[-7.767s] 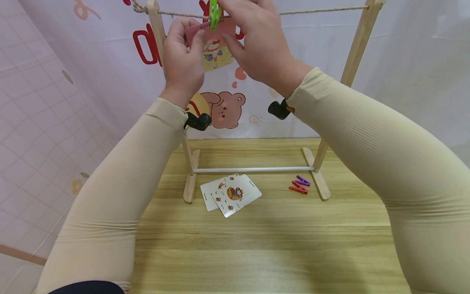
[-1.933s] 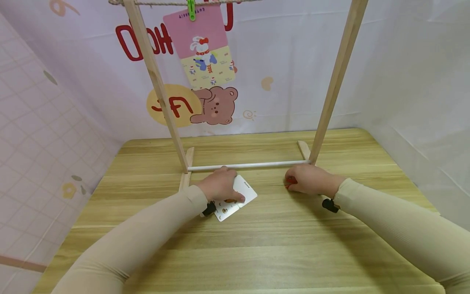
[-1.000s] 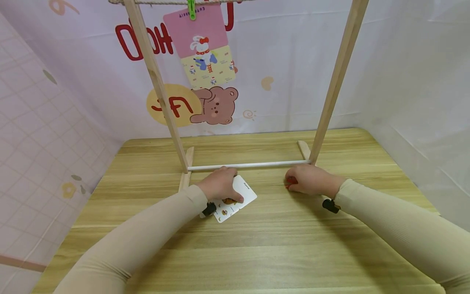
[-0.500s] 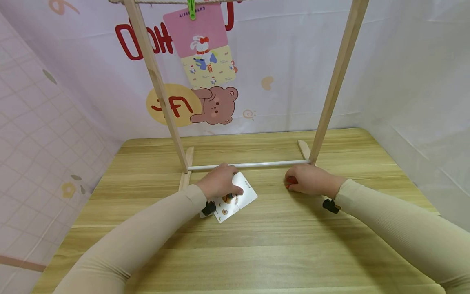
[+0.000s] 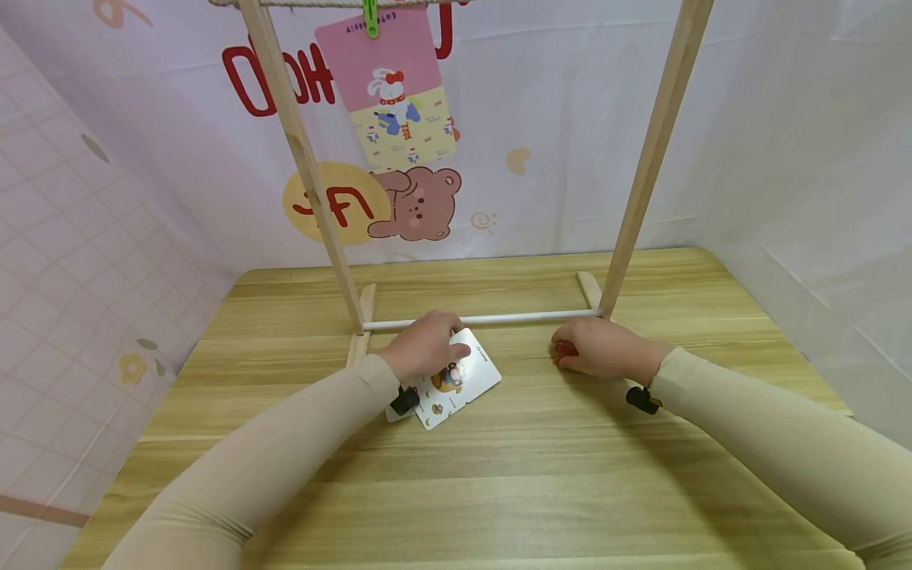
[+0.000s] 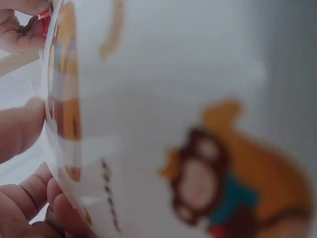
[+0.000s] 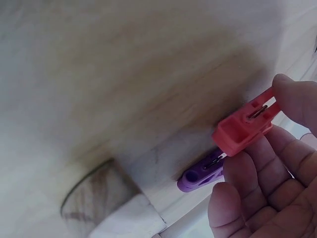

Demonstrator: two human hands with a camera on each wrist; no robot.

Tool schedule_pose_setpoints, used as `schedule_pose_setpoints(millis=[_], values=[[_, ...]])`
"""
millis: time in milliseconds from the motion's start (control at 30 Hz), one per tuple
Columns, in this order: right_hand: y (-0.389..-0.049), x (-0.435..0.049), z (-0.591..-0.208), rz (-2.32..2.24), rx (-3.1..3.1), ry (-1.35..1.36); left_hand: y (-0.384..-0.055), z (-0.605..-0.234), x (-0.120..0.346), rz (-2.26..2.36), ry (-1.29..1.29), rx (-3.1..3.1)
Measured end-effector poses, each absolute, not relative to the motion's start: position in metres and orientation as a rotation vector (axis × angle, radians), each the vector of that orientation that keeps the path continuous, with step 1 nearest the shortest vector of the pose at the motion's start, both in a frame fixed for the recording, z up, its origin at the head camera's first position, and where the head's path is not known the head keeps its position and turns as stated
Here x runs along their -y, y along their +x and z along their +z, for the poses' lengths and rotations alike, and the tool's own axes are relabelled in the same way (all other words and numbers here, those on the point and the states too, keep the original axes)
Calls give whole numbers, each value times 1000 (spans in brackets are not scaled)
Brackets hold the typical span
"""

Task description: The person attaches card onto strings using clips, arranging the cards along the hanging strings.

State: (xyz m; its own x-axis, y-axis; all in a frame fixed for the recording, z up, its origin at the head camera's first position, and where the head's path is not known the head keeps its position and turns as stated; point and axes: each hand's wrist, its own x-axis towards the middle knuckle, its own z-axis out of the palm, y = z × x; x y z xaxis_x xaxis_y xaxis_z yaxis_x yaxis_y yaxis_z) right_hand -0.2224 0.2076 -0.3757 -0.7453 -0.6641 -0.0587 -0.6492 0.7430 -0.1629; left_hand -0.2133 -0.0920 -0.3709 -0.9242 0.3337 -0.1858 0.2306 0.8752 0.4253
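My left hand point(image 5: 425, 346) pinches a white picture card point(image 5: 473, 368) with a monkey print, its thumb over the face and its fingers at the far edge. A second card point(image 5: 396, 413) lies partly under it. In the left wrist view a printed card point(image 6: 124, 99) fills most of the picture, close and blurred. At the right, my right hand point(image 5: 606, 348) holds a red clothespin point(image 7: 242, 129) between thumb and fingers, low over the table. A purple clothespin point(image 7: 200, 171) lies beside those fingers in the right wrist view; the hand hides it from the head view.
A wooden stand with two posts point(image 5: 651, 158) and a white crossbar point(image 5: 513, 319) stands behind my hands. From its rope point(image 5: 313, 3) a pink and yellow rabbit card point(image 5: 392, 79) hangs by a green clothespin point(image 5: 370, 20). A printed cloth point(image 5: 541, 103) backs the wooden table point(image 5: 499, 491).
Both hands came down from the rope, where the rabbit card now hangs by the green clothespin. Lately my left thumb has slid toward the monkey card's far edge, and the card has shifted slightly.
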Motion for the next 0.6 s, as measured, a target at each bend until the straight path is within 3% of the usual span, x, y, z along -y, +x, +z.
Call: schedule_pose_setpoints(millis=[600], values=[[-222, -207, -373, -227, -2885, -1117, -221, -357, 94, 686, 500, -2774]])
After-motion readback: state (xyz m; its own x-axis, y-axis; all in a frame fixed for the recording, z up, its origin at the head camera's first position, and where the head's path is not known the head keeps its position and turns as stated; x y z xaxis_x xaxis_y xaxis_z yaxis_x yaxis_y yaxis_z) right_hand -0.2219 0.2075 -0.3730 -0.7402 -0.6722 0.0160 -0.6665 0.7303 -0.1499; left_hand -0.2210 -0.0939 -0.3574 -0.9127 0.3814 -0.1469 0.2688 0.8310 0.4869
